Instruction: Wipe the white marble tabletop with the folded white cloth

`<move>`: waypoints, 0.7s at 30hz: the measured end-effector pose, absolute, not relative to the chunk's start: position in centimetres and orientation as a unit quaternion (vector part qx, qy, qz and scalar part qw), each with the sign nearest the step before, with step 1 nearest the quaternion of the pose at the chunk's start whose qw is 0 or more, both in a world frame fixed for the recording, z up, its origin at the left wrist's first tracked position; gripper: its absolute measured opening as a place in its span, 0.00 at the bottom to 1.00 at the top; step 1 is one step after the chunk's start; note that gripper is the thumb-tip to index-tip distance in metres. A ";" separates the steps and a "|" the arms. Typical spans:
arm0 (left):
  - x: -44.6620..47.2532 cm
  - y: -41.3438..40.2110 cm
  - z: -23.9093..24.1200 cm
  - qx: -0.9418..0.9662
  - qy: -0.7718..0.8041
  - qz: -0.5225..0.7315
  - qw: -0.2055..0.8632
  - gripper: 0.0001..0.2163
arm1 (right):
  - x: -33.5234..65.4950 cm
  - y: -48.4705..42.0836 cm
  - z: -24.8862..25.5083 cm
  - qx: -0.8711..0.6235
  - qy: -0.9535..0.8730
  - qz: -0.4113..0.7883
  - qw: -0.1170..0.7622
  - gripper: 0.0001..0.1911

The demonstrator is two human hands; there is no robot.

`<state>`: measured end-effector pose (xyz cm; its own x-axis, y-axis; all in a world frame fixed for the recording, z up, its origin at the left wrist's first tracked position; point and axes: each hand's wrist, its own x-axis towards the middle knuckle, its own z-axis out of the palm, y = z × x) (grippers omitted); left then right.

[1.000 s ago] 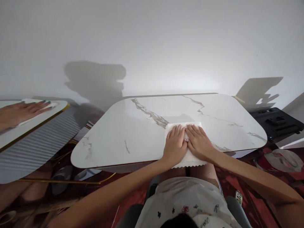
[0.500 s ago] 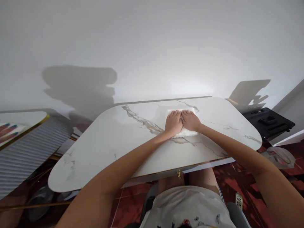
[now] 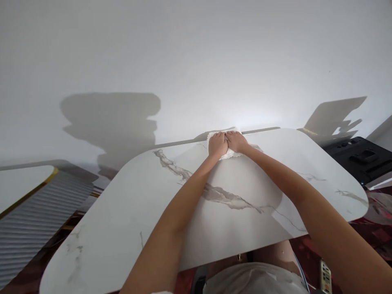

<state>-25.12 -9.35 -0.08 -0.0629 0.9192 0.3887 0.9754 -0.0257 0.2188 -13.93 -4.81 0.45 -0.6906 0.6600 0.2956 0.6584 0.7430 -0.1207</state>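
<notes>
A white cloth (image 3: 230, 154) lies on the far edge of a white marble-patterned tabletop (image 3: 226, 237), close to the wall. My left hand (image 3: 218, 143) presses down on the cloth's left part, its fingers together and bent over it. Right beside it, my right hand (image 3: 236, 141) holds the cloth down in the same way, and the thumbs of both hands meet in the middle. Both arms reach forward across the table. The cloth's underside and the palms are hidden.
A bare wall (image 3: 190, 61) rises behind the table and carries large shadows. To the right is a black case (image 3: 364, 157). On the left stands another white table (image 3: 24, 179) with a gold edge and ribbed side. A power strip (image 3: 325, 275) lies on the red floor.
Both hands have pushed the cloth forward, away from me, from the middle of the tabletop to its far edge. The view has leaned in closer over the table.
</notes>
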 end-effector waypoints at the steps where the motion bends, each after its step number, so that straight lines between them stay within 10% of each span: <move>1: -24.7 -8.7 -0.1 -0.677 -0.699 -0.218 0.068 0.15 | -13.6 -4.2 0.5 -0.358 -0.920 0.000 0.160 0.20; 21: -15.3 -13.1 0.1 -0.734 -0.647 -0.199 0.056 0.18 | -3.6 -10.0 0.5 -0.427 -0.892 -0.017 0.149 0.22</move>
<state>-15.29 -13.14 0.08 0.0839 0.9275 0.3643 0.9722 -0.1564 0.1743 -3.61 -9.97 0.48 -0.5905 0.7567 0.2804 0.7669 0.6344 -0.0970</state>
